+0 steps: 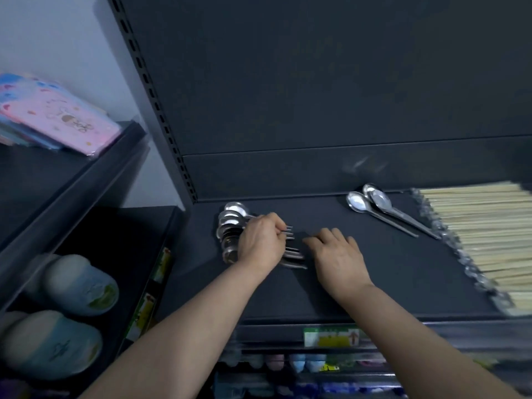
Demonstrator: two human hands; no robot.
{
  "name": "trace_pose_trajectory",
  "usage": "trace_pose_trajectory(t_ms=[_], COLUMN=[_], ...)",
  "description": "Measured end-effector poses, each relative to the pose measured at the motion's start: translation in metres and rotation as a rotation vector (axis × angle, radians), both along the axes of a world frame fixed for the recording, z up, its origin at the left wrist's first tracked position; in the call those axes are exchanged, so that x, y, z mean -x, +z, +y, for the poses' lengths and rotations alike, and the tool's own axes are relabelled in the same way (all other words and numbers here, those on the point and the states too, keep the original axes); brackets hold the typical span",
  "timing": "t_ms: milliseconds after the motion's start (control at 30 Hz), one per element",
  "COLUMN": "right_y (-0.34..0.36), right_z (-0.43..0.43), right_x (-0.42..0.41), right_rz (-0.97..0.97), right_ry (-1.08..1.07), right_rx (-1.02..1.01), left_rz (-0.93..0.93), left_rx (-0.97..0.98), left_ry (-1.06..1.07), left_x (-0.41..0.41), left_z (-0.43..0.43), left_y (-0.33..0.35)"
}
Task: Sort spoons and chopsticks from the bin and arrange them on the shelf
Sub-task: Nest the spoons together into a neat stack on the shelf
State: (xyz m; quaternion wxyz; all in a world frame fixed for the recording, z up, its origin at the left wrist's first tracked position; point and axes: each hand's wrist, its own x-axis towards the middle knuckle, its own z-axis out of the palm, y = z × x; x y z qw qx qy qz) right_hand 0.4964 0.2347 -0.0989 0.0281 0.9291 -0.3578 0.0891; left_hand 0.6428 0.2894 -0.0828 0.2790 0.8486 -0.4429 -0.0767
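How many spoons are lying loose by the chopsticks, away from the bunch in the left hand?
2. The front spoon lies on the shelf left of the chopsticks; the rear spoon lies just behind it. The left hand covers part of the bunch.

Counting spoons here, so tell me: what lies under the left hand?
A row of overlapping spoons on the shelf: bowls show left of the left hand, handle tips right. Their middles are covered, so the count is unclear.

Left hand [260, 243] curls knuckles-up, apparently gripping spoons [230, 226]; right hand [336, 262] lies palm-down just beside, fingers loosely bent.
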Motion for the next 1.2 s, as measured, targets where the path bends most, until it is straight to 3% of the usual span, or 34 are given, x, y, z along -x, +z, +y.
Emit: trace_pose_trajectory(t_ms=[300,567,767,967,1200], right_y=[0.009,0.006,0.003,0.003,0.007], right_z=[-0.08,-0.151,-0.182,-0.201,-0.208], right_x=[0.091,0.119,0.123,0.123,0.129], right_rz=[0.063,-0.051,-0.041,-0.144,-0.098], right_ry=[-0.163,-0.173,-0.142,-0.166,-0.116], right_rx=[-0.069,-0.153,-0.162,-0.26,-0.39], left_rz=[0.086,0.299,0.283,0.535,0.511], left_rx=[-0.165,-0.09,-0.045,0.015,0.062], left_ry=[-0.118,0.128,0.226,0.139,0.197], left_x=[0.072,0.097,0.102,0.106,0.12], left_z=[-0.091,-0.176,-0.192,-0.189,-0.226], left_y=[-0.01,-0.017,-0.027,-0.025,-0.024])
